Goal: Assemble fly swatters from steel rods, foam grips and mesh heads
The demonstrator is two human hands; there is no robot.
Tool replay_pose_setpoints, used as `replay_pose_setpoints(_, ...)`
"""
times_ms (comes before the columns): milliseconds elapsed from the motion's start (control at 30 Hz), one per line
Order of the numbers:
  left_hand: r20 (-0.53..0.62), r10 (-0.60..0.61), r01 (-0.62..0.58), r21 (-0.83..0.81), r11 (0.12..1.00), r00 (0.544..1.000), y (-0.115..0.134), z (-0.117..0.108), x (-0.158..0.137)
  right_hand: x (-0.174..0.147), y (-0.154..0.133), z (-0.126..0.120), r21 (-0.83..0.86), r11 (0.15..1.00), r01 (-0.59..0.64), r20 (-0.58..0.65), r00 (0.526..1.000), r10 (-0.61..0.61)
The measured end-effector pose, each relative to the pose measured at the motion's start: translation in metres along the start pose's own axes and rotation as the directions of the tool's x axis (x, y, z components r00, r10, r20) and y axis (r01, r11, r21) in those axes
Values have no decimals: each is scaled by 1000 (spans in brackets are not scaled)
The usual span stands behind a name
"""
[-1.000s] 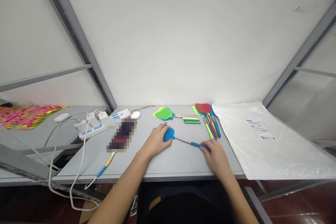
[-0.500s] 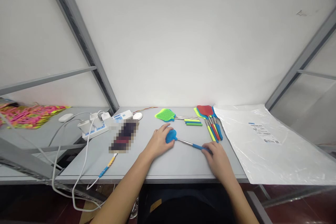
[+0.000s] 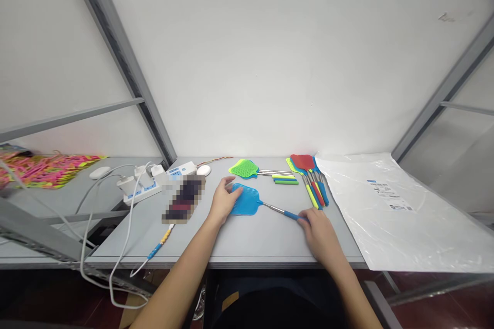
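A blue fly swatter (image 3: 249,204) with a metal rod lies across the middle of the table, its head toward the left. My left hand (image 3: 223,199) is at the head's left edge, with the thumb over its upper corner and the fingers apart from the thumb. At the other end, my right hand (image 3: 318,231) is closed around the blue grip, hiding its end. Beyond them lie several stacked swatters with a green head (image 3: 245,168) on top, their coloured grips pointing right. To their right, another bunch has a red head (image 3: 302,161) uppermost and its grips toward me.
A white plastic sheet (image 3: 370,226) with a label covers the table's right side. Left are a pixelated phone-like object (image 3: 184,199) on a cable, a white power strip (image 3: 142,193) with plugs, and a round white disc (image 3: 203,170). Pink and yellow items (image 3: 50,169) lie far left.
My left hand has shifted left off most of the blue swatter's head, which now shows almost whole. My right hand remains on the grip.
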State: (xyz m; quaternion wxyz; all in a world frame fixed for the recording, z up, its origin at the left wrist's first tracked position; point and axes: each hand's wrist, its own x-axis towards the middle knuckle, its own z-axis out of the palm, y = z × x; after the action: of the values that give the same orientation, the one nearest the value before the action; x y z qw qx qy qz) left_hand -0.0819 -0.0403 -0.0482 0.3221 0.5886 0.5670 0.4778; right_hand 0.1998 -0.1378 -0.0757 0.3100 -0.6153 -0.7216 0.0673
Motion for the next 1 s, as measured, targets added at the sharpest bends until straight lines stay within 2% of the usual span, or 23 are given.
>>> replay_pose_setpoints(200, 191, -109, 136, -135, 981, 975, 10, 2, -8, 0, 2, 2, 25, 1000, 10, 14, 1000, -10)
replay_pose_setpoints(500, 251, -157, 213, -211, 954, 955, 15, -8, -7, 0, 3, -2, 124, 992, -17, 64, 998, 9)
replay_pose_setpoints(1000, 344, -193, 283, -236, 929, 919, 19, -18, -7, -6, -4, -15, 221, 972, -83, 168, 985, 46)
